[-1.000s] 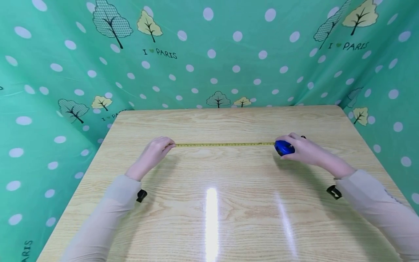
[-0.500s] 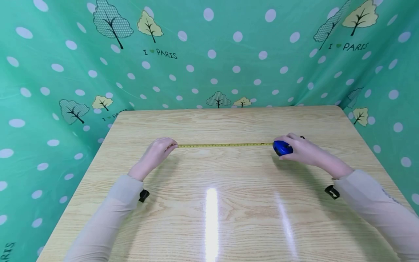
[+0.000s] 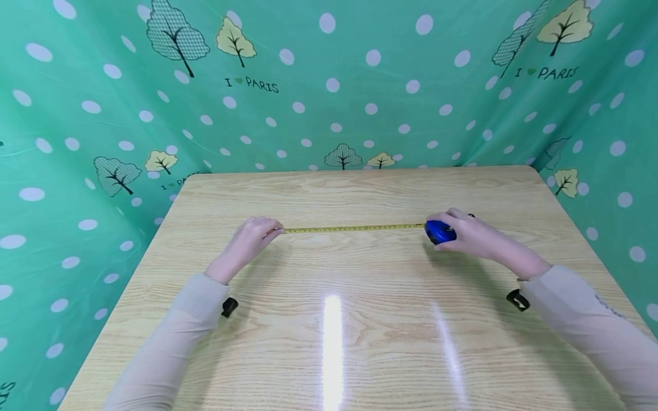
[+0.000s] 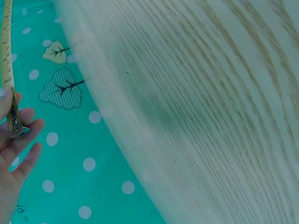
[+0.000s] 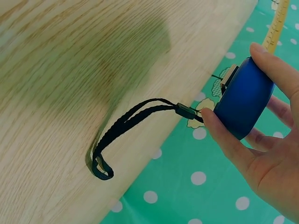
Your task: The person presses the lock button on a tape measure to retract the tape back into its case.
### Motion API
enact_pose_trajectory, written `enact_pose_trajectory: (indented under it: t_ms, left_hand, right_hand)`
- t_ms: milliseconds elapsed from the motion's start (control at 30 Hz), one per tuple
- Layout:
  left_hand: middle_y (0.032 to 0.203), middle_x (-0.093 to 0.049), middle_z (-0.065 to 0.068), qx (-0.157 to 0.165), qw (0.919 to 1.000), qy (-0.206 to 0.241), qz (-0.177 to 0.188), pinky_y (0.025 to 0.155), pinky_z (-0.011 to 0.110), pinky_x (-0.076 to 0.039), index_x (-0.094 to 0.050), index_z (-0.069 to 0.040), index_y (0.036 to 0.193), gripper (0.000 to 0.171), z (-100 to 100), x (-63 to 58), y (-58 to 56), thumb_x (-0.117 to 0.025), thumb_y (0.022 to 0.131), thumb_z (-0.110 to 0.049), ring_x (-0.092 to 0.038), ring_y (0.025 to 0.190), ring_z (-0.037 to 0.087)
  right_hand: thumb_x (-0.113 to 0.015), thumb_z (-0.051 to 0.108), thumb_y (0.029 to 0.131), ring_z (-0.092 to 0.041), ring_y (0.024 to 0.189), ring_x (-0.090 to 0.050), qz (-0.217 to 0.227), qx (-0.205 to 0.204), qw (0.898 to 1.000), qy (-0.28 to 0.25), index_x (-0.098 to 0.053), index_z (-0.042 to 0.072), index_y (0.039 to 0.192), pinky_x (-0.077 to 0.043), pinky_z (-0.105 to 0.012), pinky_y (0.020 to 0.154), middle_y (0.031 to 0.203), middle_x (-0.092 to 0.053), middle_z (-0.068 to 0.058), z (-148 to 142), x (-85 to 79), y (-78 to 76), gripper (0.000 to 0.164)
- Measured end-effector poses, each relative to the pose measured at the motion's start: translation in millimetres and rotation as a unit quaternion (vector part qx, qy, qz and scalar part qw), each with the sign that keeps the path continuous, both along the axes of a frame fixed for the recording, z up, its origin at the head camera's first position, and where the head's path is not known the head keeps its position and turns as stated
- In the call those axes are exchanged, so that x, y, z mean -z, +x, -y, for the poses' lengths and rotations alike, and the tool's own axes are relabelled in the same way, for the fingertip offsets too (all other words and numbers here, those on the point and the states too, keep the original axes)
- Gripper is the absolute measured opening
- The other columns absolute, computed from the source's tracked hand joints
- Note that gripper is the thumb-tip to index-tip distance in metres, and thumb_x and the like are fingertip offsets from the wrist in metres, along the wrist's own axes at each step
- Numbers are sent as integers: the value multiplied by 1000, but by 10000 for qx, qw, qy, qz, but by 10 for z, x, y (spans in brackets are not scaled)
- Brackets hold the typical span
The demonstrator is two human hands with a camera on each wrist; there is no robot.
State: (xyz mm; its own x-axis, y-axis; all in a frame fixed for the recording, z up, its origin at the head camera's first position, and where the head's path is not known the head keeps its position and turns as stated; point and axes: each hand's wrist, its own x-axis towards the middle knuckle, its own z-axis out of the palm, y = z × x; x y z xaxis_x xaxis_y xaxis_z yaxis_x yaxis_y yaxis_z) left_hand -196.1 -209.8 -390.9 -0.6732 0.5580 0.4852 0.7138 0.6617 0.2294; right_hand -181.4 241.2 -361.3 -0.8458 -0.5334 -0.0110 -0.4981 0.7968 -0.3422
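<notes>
My right hand [image 3: 470,234] grips the blue case of a tape measure [image 3: 440,232], thumb and fingers on its sides. A black wrist strap [image 5: 135,116] hangs from the case down to the table in the right wrist view. From the case a yellow tape blade [image 3: 354,228] runs out leftward, nearly straight across the far half of the table. My left hand [image 3: 250,240] pinches the free end of the blade. In the left wrist view, the metal end hook [image 4: 19,131] shows at the fingers, just past the thumb.
The wood-grain table [image 3: 380,319] carries bright light reflections near its front. A green dotted curtain [image 3: 329,97] with tree prints surrounds its back and sides. A black wrist device [image 3: 229,306] sits under the left sleeve, another black device [image 3: 517,299] under the right.
Both hands have moved slightly inward, the left to the right and the right to the left. The exposed blade between them is somewhat shorter. Both grips stay the same.
</notes>
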Motion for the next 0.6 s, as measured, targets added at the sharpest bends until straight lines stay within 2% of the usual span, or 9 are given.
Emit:
enact_pose_trajectory:
  t_ms: [367, 600]
  left_hand:
    - [75, -66, 4, -38, 10000, 7, 42, 66, 34, -46, -65, -5, 81, 4, -49, -3, 6, -66, 78, -8, -60, 68, 18]
    - [75, -66, 4, -60, 9999, 6, -90, 61, 32, -44, -65, -6, 79, 4, -59, 14, -3, -67, 78, -9, -59, 67, 17]
  right_hand:
    - [-72, 23, 74, -39, 91, -54, -24, -43, 10000, 61, -45, 8, 125, -51, -45, 68, 107, -47, -24, 50, 4, -4, 60]
    - [-72, 23, 74, -38, 91, -55, -40, -43, 10000, 61, -45, 9, 125, -51, -44, 67, 107, -47, -23, 71, 9, -8, 60]
